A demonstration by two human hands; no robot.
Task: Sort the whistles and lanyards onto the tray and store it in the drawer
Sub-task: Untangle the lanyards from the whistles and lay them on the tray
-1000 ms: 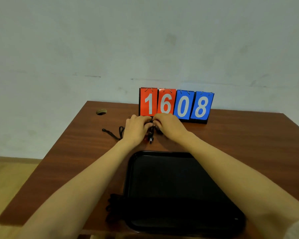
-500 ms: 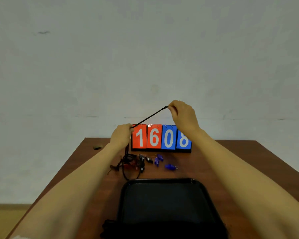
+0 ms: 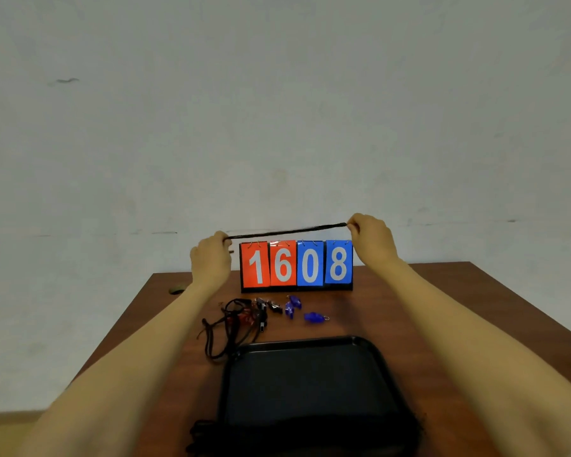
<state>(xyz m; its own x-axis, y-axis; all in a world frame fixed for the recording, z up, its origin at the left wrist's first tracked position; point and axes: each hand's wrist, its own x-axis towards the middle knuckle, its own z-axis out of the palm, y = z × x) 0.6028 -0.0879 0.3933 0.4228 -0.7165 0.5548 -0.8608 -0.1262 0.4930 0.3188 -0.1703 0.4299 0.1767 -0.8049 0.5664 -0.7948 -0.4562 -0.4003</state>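
A black lanyard (image 3: 287, 231) is stretched taut in the air between my two hands, just above the score flip board. My left hand (image 3: 210, 258) pinches its left end and my right hand (image 3: 371, 237) pinches its right end. On the table below lies a tangle of black lanyards (image 3: 231, 328) with dark and red whistles (image 3: 246, 319) mixed in. To its right lie blue whistles (image 3: 292, 305), one (image 3: 314, 317) a little apart. The black tray (image 3: 310, 380) sits near me with nothing visible on it.
A red and blue flip scoreboard (image 3: 296, 266) reading 1608 stands at the back of the brown wooden table (image 3: 442, 308). A cable hole (image 3: 176, 289) is at the back left. Some black cord (image 3: 201, 433) lies by the tray's near left corner. A pale wall is behind.
Both hands left the pile on the table, lifted one lanyard and pulled it out straight. My right hand has moved further right and the lanyard now lies nearly level.
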